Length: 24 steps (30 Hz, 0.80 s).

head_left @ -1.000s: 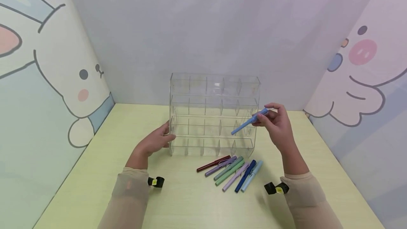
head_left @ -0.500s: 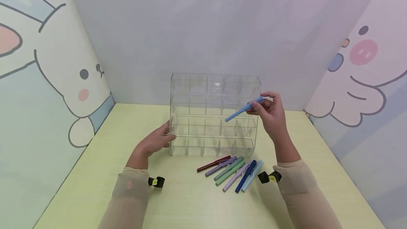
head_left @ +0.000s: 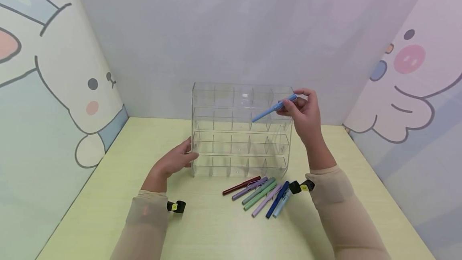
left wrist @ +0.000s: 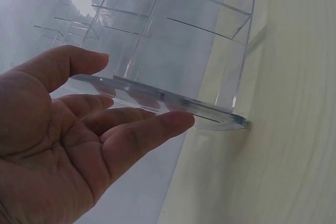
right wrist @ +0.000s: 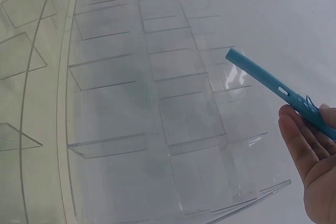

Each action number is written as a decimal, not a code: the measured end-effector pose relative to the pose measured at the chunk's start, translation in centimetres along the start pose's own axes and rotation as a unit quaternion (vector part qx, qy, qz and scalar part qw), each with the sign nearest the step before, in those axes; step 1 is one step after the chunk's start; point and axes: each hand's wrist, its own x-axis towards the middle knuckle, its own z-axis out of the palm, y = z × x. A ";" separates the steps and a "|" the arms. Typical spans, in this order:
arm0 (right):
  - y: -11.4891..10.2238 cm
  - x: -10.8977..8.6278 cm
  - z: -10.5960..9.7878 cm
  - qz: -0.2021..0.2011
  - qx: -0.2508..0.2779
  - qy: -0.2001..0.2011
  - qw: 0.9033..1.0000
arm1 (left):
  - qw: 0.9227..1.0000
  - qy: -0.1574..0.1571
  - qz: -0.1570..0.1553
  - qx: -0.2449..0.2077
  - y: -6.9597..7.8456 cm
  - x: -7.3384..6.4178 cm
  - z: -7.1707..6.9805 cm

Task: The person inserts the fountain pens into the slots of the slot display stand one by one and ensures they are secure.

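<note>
A clear pen rack [head_left: 241, 131] with stepped tiers and dividers stands upright on the table. At its left side panel is my left hand [head_left: 175, 159], thumb at the front edge and fingers along the outer face; the left wrist view shows the panel [left wrist: 163, 98] between them. My right hand [head_left: 306, 115] pinches a light blue pen [head_left: 268, 111] near its clip end, in front of the upper tiers at the right. The pen slants, its free end down and left in the head view. From the right wrist, the pen [right wrist: 262, 78] appears beside the rack's compartments.
Several pens lie side by side on the table before the rack, from a dark red pen [head_left: 241, 185] through a green pen [head_left: 260, 196] to a navy pen [head_left: 277, 200] and a pale blue pen [head_left: 281, 204]. Cartoon-printed walls [head_left: 90, 67] enclose the table.
My right hand has moved up and slightly left with the light blue pen, from the rack's lower tiers to its upper ones. The left hand stays at the side panel.
</note>
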 end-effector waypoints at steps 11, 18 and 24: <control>-0.6 2.7 1.0 -0.010 0.009 0.010 1.000 | 1.000 0.001 0.003 -0.002 0.1 -0.1 0.0; -1.0 4.4 1.5 -0.004 0.003 0.020 1.000 | 1.000 0.001 0.003 0.005 0.1 -0.1 0.0; -1.5 5.6 2.1 -0.008 0.005 0.027 1.000 | 1.000 0.001 0.006 0.002 0.2 -0.1 0.0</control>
